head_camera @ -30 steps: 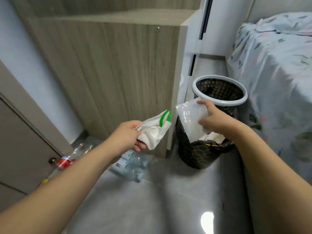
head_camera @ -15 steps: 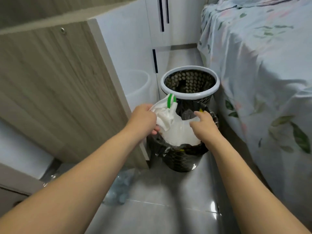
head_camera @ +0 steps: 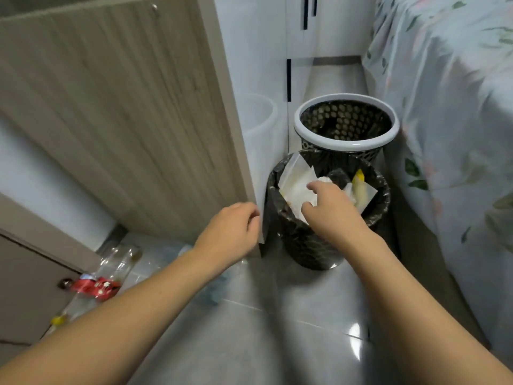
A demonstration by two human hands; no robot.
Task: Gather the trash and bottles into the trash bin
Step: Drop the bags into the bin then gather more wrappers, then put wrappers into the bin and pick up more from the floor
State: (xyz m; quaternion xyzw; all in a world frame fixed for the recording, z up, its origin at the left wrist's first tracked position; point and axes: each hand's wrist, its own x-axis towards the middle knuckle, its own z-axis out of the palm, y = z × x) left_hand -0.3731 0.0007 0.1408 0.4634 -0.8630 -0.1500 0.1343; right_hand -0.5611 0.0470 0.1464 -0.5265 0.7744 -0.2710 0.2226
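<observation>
The black-lined trash bin (head_camera: 294, 234) stands on the grey floor (head_camera: 277, 329) at centre frame, just right of the wooden cabinet panel's (head_camera: 116, 115) lower corner. Inside it lie crumpled white paper and clear plastic wrappers (head_camera: 294, 184), with a yellow-tipped piece (head_camera: 359, 176) toward the bin's right side.

The right hand (head_camera: 330, 209) hovers over the bin's mouth, its fingers (head_camera: 315, 187) loosely bent and spread, holding nothing; the fingertips are just above or touching the white trash, which of the two I cannot tell. The left hand (head_camera: 230, 234) is left of the bin, in front of the panel's white edge, with its fingers (head_camera: 254, 218) curled inward and nothing visible between them.

Directly behind the lined bin, in the upper middle of the frame, stands a second basket (head_camera: 347, 145) with a white rim and dark perforated wall, close enough that the two appear to touch. A bed with a leaf-print cover (head_camera: 449, 120) fills the right side.

In the lower left of the frame, on the floor beside the cabinet, lies a clear plastic bottle with a red label (head_camera: 95, 286) and a yellow cap. More clear plastic bottles (head_camera: 213, 290), blurred, lie partly hidden behind the left forearm.
</observation>
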